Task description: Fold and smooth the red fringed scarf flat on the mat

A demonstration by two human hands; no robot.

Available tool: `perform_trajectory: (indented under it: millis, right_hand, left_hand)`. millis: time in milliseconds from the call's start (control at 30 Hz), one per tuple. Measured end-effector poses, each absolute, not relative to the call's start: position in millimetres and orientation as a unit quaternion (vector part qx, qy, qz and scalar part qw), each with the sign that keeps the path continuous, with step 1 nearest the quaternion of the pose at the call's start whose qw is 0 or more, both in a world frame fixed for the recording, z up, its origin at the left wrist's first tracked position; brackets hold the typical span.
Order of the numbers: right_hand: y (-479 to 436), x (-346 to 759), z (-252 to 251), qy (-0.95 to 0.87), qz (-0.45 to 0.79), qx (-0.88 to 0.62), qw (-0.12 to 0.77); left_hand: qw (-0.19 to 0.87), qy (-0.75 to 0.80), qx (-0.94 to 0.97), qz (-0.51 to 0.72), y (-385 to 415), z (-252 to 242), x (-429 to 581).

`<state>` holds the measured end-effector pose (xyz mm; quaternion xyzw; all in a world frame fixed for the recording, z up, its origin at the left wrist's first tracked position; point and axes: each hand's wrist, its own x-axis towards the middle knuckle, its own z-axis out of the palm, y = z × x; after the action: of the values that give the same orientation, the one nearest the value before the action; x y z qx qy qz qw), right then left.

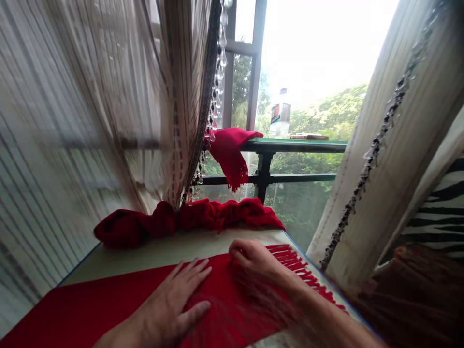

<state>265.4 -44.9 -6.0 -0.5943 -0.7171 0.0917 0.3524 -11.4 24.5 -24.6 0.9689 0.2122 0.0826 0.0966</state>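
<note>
A red fringed scarf (pixel 90 302) lies spread flat over the pale tabletop (pixel 203 244), its fringe (pixel 304 270) running along the right side. My left hand (pixel 177 295) rests palm down on the cloth, fingers stretched and spread. To its right, near the scarf's far edge, my right hand (pixel 253 258) is closed, with thumb and fingers curled together. What it grips, if anything, is hidden. The cloth below my right forearm looks smeared by motion.
Bunched red cloth (pixel 217 215) lies along the table's far edge. Another red fringed scarf (pixel 232 152) drapes over the green railing (pixel 300 145). A plastic bottle (pixel 281 116) stands by the open window. Beaded curtains hang left (pixel 126 96) and right (pixel 384 179).
</note>
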Motion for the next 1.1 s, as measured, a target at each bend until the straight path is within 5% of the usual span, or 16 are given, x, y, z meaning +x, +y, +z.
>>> perform_trajectory:
  millis: [1100]
  right_hand:
    - [-41.7, 270.3, -10.1, -0.713, 0.090, -0.608, 0.337]
  left_hand:
    - [0.075, 0.196, 0.972, 0.104, 33.0, -41.9, -14.8]
